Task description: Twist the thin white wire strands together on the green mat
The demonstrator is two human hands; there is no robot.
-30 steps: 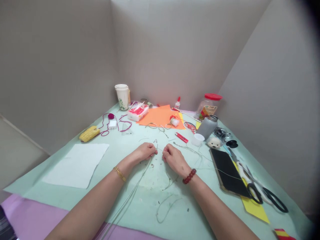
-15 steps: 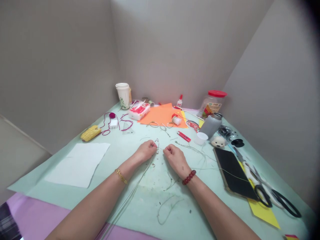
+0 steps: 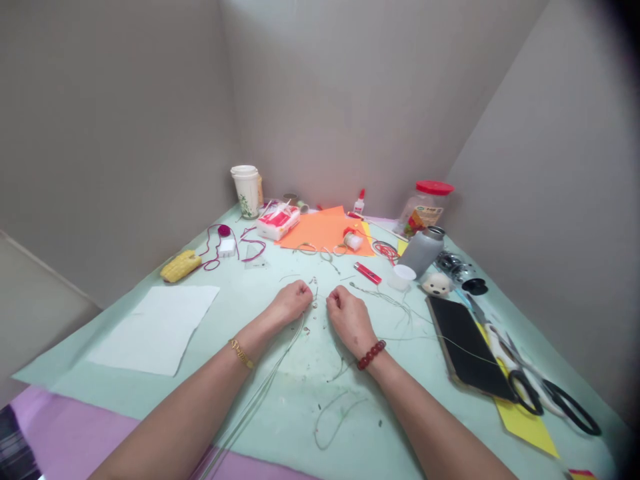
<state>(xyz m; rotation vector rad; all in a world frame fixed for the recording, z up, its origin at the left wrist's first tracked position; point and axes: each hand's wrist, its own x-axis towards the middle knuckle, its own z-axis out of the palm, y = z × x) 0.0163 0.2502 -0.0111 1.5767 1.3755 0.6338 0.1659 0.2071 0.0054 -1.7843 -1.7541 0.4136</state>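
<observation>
My left hand (image 3: 296, 298) is closed in a pinch on thin pale green cords (image 3: 273, 370), which hang from the fingers and run down past the table's near edge. Close by on the right, my right hand (image 3: 349, 317) is also pinched, its fingertips a short gap from the left ones. It grips a fine strand of the cord, which is hardly visible now. Small beads or charms (image 3: 307, 329) lie on the table between and below the hands. A loose loop of green cord (image 3: 333, 427) rests nearer to me.
Right of my hands are knotted cords (image 3: 383, 293), a red lighter (image 3: 368, 273), a small clear cup (image 3: 401, 275), a grey flask (image 3: 423, 252), a phone (image 3: 470, 350) and scissors (image 3: 525, 380). White paper (image 3: 155, 330) lies left. A tissue pack (image 3: 279, 221) and orange paper (image 3: 320, 230) are behind.
My right hand and wrist have shifted slightly left and turned a little. The strand seen between the two hands before is hard to make out now. My left hand has barely moved.
</observation>
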